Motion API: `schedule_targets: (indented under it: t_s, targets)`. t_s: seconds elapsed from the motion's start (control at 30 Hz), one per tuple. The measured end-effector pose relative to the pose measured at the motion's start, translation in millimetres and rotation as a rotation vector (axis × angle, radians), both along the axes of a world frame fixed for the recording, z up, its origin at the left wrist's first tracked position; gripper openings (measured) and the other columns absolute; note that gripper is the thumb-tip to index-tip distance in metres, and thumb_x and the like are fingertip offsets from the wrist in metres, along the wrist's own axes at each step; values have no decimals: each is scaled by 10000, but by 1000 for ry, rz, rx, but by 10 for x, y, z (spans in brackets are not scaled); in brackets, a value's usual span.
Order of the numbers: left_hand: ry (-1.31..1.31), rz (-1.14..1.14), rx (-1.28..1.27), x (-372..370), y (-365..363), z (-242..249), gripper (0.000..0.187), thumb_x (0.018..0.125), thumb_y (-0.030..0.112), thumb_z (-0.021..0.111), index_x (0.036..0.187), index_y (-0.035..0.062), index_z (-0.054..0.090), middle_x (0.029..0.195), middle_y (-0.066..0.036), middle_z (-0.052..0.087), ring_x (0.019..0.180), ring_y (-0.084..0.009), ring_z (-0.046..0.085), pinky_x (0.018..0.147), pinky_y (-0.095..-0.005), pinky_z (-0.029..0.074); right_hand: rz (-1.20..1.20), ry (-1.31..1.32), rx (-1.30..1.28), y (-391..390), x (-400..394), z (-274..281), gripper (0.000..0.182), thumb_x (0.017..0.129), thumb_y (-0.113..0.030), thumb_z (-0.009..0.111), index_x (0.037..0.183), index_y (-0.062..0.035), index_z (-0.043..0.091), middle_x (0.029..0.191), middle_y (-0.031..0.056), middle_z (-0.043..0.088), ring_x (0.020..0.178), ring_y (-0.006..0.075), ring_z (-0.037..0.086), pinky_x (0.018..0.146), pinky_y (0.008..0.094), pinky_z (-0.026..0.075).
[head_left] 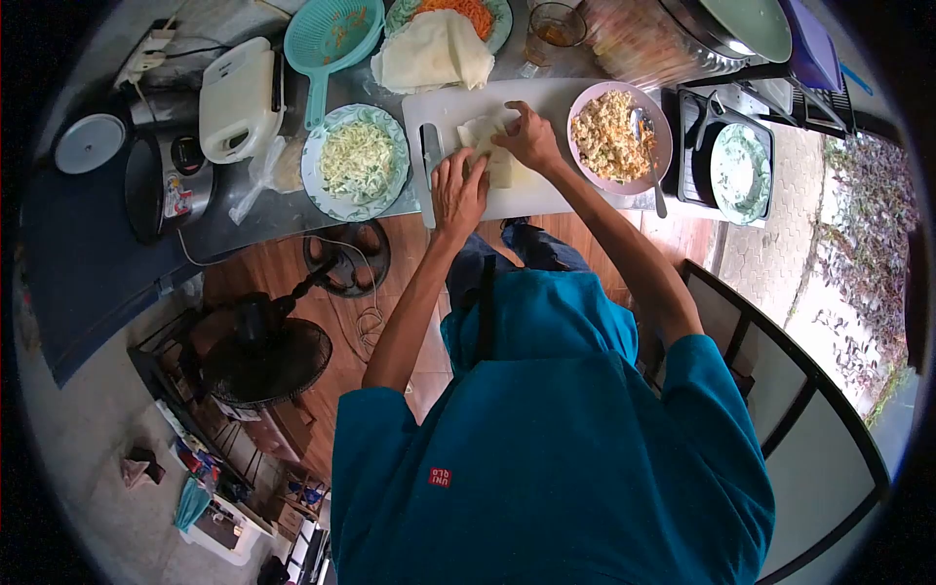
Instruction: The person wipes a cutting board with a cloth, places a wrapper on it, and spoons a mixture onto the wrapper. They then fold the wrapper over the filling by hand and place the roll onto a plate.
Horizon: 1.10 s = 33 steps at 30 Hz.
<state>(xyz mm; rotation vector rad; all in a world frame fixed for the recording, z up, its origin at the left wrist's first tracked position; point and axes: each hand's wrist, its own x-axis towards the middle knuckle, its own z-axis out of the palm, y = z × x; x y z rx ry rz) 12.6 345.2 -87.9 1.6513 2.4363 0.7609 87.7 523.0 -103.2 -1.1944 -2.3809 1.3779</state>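
Observation:
A pale, thin spring roll wrapper (499,175), partly folded, lies on the white cutting board (531,202). My left hand (458,193) rests at its left side, fingers bent and close together on its edge. My right hand (528,141) is over its upper right part, thumb and forefinger spread apart, with the thumb touching the wrapper. Between the hands, some of the wrapper is hidden. Along the board's left end lies a knife (430,146). A pink bowl (582,174) of chopped filling with a spoon (659,200) stands right of my right hand.
Left of the board is a plate (310,175) of shredded cabbage. Behind are a stack of wrappers (434,58), grated carrot (458,14), a green strainer (317,73) and a glass (558,27). A pan (717,171) sits on the stove at right. A fan (263,361) stands on the floor.

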Motion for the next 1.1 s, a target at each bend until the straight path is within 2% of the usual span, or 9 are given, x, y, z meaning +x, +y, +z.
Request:
schedule_targets:
  t_s: [0.2, 0.3, 0.37, 0.47, 0.57, 0.73, 0.83, 0.93, 1.1]
  targets:
    - [-22, 116, 17, 38, 18, 9, 458, 828, 167, 702, 1255, 75, 566, 1276, -123, 510, 1146, -334, 481, 958, -452, 366, 207, -116, 72, 181, -71, -142, 567, 679, -296, 823, 1166, -118, 594, 939, 157, 684, 907, 346, 660, 839, 441, 514]
    - [-32, 150, -4, 38, 5, 12, 503, 830, 187, 711, 1286, 69, 534, 1274, -138, 516, 1149, -341, 478, 960, -464, 362, 249, 60, 311, 165, -46, -115, 473, 694, -328, 812, 1064, -97, 629, 967, 169, 680, 917, 367, 656, 834, 453, 517]
    - [-30, 152, -4, 37, 8, 0, 522, 827, 192, 717, 1296, 69, 522, 1271, -143, 521, 1148, -343, 478, 959, -469, 360, 65, -37, 169, 147, -50, -38, 412, 719, -337, 800, 999, -76, 647, 992, 187, 672, 920, 384, 650, 833, 465, 520]
    - [-118, 158, 13, 43, 25, -17, 529, 809, 137, 719, 1294, 64, 521, 1270, -153, 529, 1171, -358, 485, 984, -474, 360, 60, -232, 76, 51, 33, 90, 412, 744, -330, 789, 1021, -64, 639, 977, 208, 676, 910, 381, 659, 830, 456, 527]
    - [-263, 143, 148, 28, 42, -35, 518, 801, 68, 701, 1289, 62, 527, 1275, -157, 529, 1189, -373, 497, 1007, -477, 368, 64, -59, -50, -16, 116, 20, 449, 754, -321, 785, 1057, -36, 615, 959, 216, 684, 910, 379, 670, 829, 441, 531]
    - [-322, 91, 148, 31, 40, -67, 483, 811, 10, 674, 1274, 51, 543, 1298, -172, 509, 1202, -380, 504, 1011, -457, 410, -20, -54, -93, -69, 107, 72, 473, 758, -331, 784, 1045, 7, 621, 952, 192, 696, 912, 370, 678, 822, 435, 533]
    - [-452, 130, 178, 61, 58, -18, 444, 825, 2, 665, 1253, 30, 553, 1316, -176, 491, 1203, -378, 510, 1001, -439, 436, -63, -101, 50, -116, 116, 52, 454, 748, -310, 794, 1031, 4, 628, 941, 190, 697, 893, 357, 683, 818, 428, 533]
    - [-461, 105, 155, 41, 30, -124, 496, 801, -31, 671, 1274, 32, 536, 1353, -173, 445, 1202, -373, 501, 970, -408, 464, 34, -147, 140, -44, 86, -83, 467, 713, -327, 827, 988, 1, 642, 891, 180, 705, 811, 292, 704, 758, 350, 546]
    - [-399, 91, 154, 39, 21, -140, 445, 814, -17, 664, 1244, 26, 558, 1343, -175, 453, 1184, -375, 513, 964, -415, 465, 55, -60, -166, 66, -26, 34, 481, 656, -233, 840, 1038, -6, 658, 974, 186, 701, 907, 289, 695, 803, 339, 549]
